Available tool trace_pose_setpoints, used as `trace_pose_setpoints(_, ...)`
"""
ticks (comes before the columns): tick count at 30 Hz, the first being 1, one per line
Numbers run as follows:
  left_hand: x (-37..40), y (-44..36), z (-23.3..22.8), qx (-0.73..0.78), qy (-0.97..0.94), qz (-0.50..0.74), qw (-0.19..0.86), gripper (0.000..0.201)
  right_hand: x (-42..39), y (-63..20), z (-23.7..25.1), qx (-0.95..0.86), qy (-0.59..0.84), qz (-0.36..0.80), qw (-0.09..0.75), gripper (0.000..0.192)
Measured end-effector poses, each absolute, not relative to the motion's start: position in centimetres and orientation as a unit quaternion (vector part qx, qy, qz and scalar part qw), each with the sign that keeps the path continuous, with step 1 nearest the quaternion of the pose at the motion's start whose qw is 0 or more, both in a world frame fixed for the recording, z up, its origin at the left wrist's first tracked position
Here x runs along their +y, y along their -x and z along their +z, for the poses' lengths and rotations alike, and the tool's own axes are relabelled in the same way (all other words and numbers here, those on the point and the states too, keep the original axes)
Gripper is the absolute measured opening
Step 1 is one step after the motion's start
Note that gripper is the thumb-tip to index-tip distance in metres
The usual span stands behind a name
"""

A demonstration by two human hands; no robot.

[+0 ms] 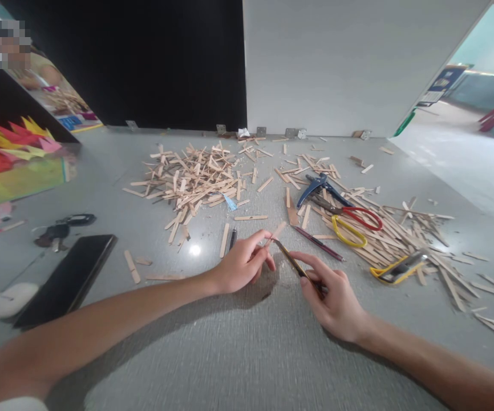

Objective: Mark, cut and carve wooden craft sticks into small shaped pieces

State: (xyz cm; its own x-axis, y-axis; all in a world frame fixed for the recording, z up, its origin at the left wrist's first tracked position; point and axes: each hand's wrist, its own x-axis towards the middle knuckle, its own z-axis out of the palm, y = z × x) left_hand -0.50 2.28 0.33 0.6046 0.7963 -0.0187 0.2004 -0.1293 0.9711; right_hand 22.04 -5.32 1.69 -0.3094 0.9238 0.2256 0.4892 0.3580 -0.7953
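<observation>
My left hand [243, 262] is closed on a short wooden craft stick [278, 230], pinched between thumb and fingers, its free end pointing away from me. My right hand [332, 294] grips a slim dark-and-yellow utility knife [292, 260], the index finger laid along it. The knife's tip meets or nearly meets the stick near my left fingertips; actual contact is hard to make out. Just beyond, a dark red pencil [319, 244] lies to the right, and a black pen [233, 238] lies beside a loose stick [224, 240] to the left.
A heap of cut sticks [195, 177] lies at centre left. Right of it are blue-handled pliers [315, 187], red-and-yellow scissors [349, 228] and a yellow cutter [401, 267] among longer sticks. A phone [67, 279] and keys [56, 235] lie left. Upright boards [336, 68] stand behind; another person sits beyond.
</observation>
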Motion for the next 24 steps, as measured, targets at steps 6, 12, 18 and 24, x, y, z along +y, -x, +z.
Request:
trace_pose_setpoints(6, 2.1, 0.36, 0.69, 0.376, -0.716, 0.275, 0.52, 0.032, -5.26, -21.98, 1.57, -0.75, 0.482, 0.301, 0.339, 0.043)
trace_pose_setpoints(12, 2.26, 0.39, 0.93, 0.385, -0.725, 0.281, 0.498, 0.035, -5.15, -22.0, 1.66, -0.747, 0.472, 0.317, 0.344, 0.042)
trace_pose_setpoints(18, 2.22, 0.44, 0.82, 0.393, -0.724, 0.272, 0.498, 0.036, -5.2, -21.91, 1.67, -0.731, 0.492, 0.321, 0.347, 0.042)
trace_pose_setpoints(24, 2.12, 0.43, 0.85, 0.395, -0.732, 0.276, 0.481, 0.037, -5.16, -21.99, 1.74, -0.734, 0.483, 0.332, 0.342, 0.044)
